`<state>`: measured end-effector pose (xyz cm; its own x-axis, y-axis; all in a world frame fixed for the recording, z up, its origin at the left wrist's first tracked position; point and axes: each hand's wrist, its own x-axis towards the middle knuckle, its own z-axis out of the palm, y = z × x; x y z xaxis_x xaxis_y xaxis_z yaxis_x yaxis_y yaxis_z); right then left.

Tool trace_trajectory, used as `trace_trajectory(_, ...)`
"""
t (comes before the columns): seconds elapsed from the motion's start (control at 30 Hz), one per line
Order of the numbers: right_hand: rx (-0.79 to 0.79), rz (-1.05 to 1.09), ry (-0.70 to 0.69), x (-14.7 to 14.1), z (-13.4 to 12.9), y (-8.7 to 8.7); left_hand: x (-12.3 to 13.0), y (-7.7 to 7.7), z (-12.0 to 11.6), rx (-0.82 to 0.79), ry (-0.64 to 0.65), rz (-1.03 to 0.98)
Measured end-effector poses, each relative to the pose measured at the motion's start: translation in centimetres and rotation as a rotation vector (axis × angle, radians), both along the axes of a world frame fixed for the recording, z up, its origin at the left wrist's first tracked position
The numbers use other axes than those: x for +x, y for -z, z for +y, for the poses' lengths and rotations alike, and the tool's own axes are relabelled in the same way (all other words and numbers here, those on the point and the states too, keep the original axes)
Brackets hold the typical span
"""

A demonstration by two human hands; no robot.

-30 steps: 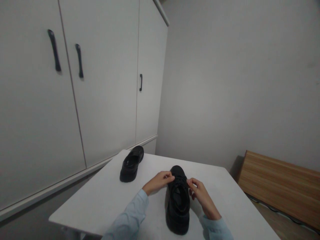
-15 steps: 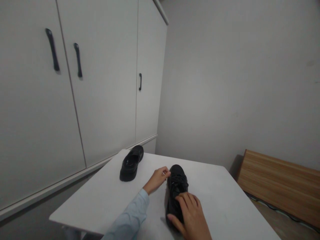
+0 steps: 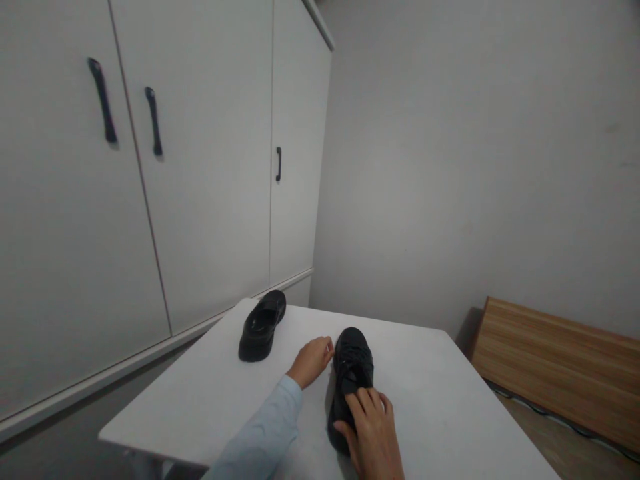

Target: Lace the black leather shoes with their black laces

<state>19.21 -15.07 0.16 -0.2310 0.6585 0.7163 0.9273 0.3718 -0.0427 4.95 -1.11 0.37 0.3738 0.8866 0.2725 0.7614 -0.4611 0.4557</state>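
A black lace-up shoe rests on the white table, its toe pointing away from me. My right hand grips this shoe around its opening and heel, thumb on the left side and fingers at the opening. My left hand is just left of the toe, with its fingers curled together; whether they pinch anything is too small to tell. Farther left, near the table's back edge, stands a second black shoe, which neither hand touches.
White cabinets with dark handles line the left side behind the table. A grey wall rises at the back. On the right, a wooden panel leans near the wall, with a cable along its lower edge.
My left hand's fingers have curled in more beside the toe. My right hand has shifted slightly left, still on the shoe, whose heel has swung slightly left.
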Motion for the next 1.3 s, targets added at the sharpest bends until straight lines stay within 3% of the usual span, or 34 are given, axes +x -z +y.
trace_trajectory(0.4, -0.014, 0.051, -0.012, 1.7, 2.1, -1.1, -0.2, 0.8, 0.4, 0.02, 0.001, 0.044)
trace_trajectory(0.77, -0.015, 0.022, 0.081, 10.7, 5.7, -2.7, -0.2, 0.5, 0.3, -0.013, -0.003, 0.103)
trace_trajectory(1.03, 0.041, 0.051, 0.124, 17.7, 8.5, -1.1, -0.1, 0.0, 0.1, -0.026, -0.001, 0.12)
trace_trajectory(1.3, 0.052, 0.115, 0.112, 21.2, 9.5, 1.3, -0.1, 0.4, 0.2, 0.006, 0.007, 0.113)
